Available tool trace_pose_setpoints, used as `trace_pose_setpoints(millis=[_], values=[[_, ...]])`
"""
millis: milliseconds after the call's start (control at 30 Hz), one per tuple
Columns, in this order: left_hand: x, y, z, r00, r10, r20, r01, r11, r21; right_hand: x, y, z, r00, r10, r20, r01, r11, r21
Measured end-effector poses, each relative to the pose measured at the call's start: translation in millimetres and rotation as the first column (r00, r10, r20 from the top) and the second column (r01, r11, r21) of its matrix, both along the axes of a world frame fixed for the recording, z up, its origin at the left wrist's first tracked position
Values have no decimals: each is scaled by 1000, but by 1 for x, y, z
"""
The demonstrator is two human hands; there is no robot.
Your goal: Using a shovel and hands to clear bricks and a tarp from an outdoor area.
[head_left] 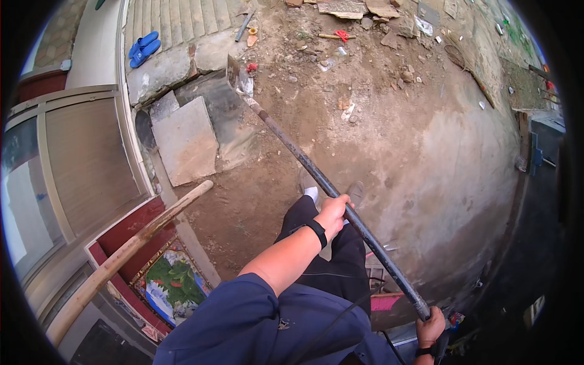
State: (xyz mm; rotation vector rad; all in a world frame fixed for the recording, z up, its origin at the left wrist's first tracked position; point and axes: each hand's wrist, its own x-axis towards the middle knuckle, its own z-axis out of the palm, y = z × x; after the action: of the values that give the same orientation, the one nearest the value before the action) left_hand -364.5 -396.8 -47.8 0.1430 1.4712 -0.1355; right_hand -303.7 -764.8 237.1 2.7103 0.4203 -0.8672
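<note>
Long-handled tool (304,161): two-handed grip observed

We find the left hand (334,214) closed around the shaft (383,255) about midway and the right hand (430,326) closed around its near end. We record the tool slanting over the dirt ground (389,134), its metal blade (232,72) near a pale slab (185,141); blade contact we cannot determine. Blue slippers (145,48) lie beyond the slab.

The pole (321,179) looks like scuffed metal, the stick (131,249) smooth bare wood, the slab (185,141) rough matt stone.
</note>
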Motion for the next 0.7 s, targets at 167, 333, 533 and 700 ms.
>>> trace_pose_setpoints(millis=[167,333,533,700], values=[[-16,-14,24,992,-23,126,34,995,-89,-23,-1,46,999,8,50,-6,999,-32],[-38,-3,50,986,-36,160,52,994,-95,-58,-3,64,983,81,167,-69,995,-74],[-69,8,60,985,-85,147,89,996,-22,-93,62,76,962,129,242,-130,991,-12],[-104,-10,58,978,-149,144,149,989,5,-138,95,87,996,-55,66,46,992,121]])
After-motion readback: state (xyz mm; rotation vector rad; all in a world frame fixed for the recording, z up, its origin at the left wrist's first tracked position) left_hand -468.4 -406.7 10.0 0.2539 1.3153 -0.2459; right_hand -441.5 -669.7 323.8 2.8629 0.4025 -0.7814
